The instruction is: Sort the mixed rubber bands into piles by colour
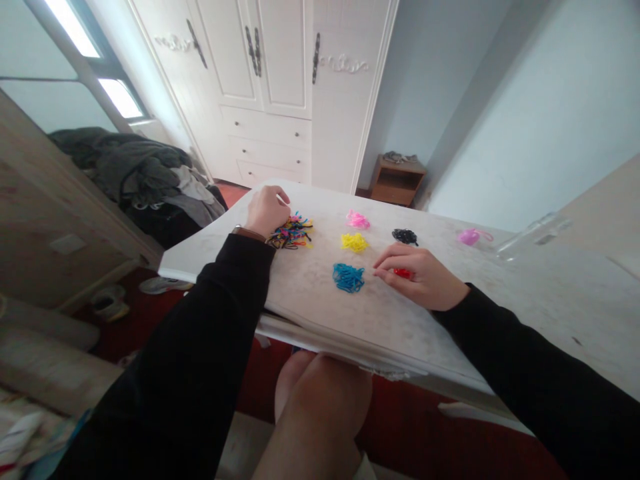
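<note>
My left hand rests at the far left of the white table, its fingers curled, against a mixed pile of coloured rubber bands. Whatever its fingers hold is hidden. My right hand is low over the table with thumb and forefinger pinched together; anything between the tips is too small to make out. Red bands show beneath its fingers. Left of that hand lies a blue pile of bands. Behind it are a yellow pile, a pink pile and a black pile.
On the right of the table lie a purple object and a clear plastic container. A white wardrobe and a small wooden cabinet stand beyond. Dark clothes are heaped at left.
</note>
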Demonstrator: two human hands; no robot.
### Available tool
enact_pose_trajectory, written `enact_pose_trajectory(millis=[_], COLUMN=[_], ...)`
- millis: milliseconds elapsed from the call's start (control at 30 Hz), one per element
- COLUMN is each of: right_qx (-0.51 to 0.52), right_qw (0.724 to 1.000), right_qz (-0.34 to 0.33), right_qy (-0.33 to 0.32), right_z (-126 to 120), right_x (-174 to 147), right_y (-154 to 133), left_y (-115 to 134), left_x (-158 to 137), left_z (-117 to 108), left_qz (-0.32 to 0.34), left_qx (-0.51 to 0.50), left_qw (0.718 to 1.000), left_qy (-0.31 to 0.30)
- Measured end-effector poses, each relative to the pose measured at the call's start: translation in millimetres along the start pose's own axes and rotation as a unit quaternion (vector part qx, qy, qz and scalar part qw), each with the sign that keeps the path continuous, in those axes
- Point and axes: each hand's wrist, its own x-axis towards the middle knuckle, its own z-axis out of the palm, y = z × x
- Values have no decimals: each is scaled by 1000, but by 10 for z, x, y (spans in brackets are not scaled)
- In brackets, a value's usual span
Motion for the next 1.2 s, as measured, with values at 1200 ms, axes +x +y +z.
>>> enact_pose_trajectory(millis=[1200], right_qx=[-1], right_qw=[999], right_qz=[10], right_qy=[-35], right_z=[-3], right_x=[2], right_y=[-27], left_y=[-38], left_x=[139], left_z=[213], left_qz=[90], left_qx=[-63], left_qw=[994], left_qy=[25])
